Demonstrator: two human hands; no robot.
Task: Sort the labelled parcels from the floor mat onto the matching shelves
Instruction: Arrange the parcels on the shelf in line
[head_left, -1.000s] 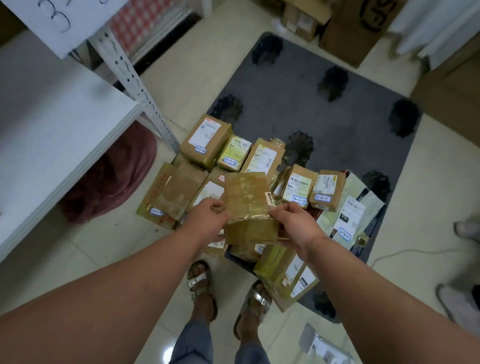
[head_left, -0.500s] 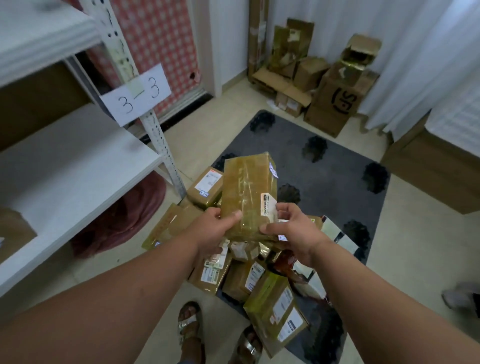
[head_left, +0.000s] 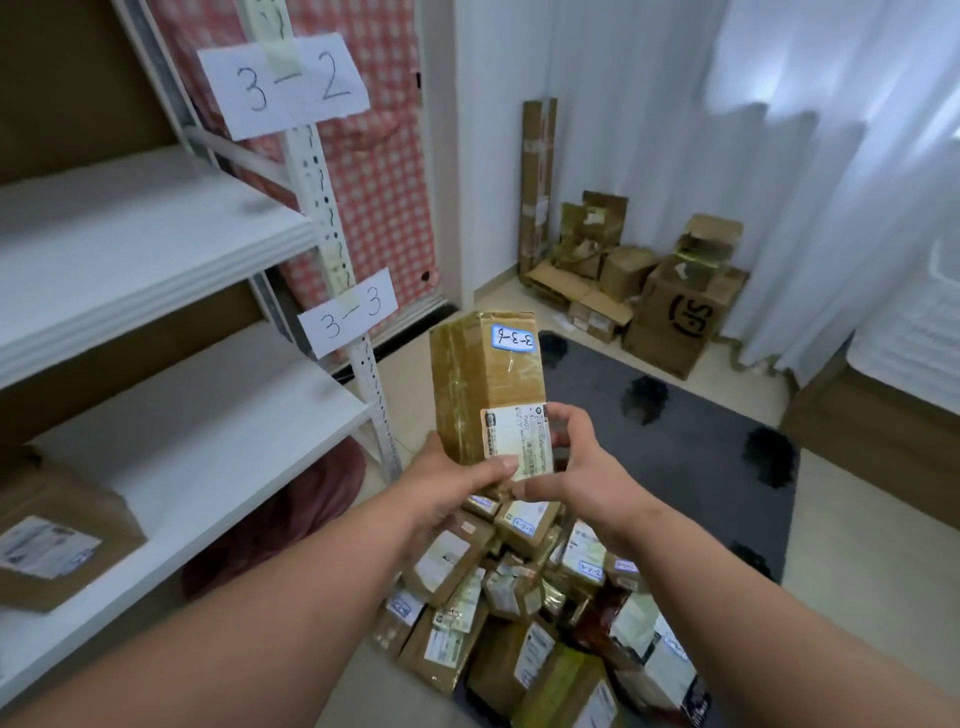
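Note:
A tall brown taped parcel (head_left: 480, 384) stands upright in front of me, with a blue-edged tag reading 3-3-6 near its top. My left hand (head_left: 457, 480) grips its lower left side, thumb across the white shipping label. My right hand (head_left: 576, 467) holds the lower right edge. Below my hands several labelled parcels (head_left: 519, 613) lie heaped on the grey floor mat (head_left: 691, 431). On my left the white rack carries paper signs 3-2 (head_left: 283, 85) and 3-3 (head_left: 348, 312). The 3-3 shelf (head_left: 208, 457) has one brown parcel (head_left: 57, 535) on it.
The 3-2 shelf (head_left: 135, 244) is above. A dark red bundle (head_left: 291, 514) lies on the floor under the rack. Empty cardboard boxes (head_left: 670, 306) are stacked against the white curtain at the back. A low wooden unit (head_left: 878, 431) stands at the right.
I have raised the parcel higher and turned it so the 3-3-6 tag faces me. My view has lifted from the mat toward the rack signs.

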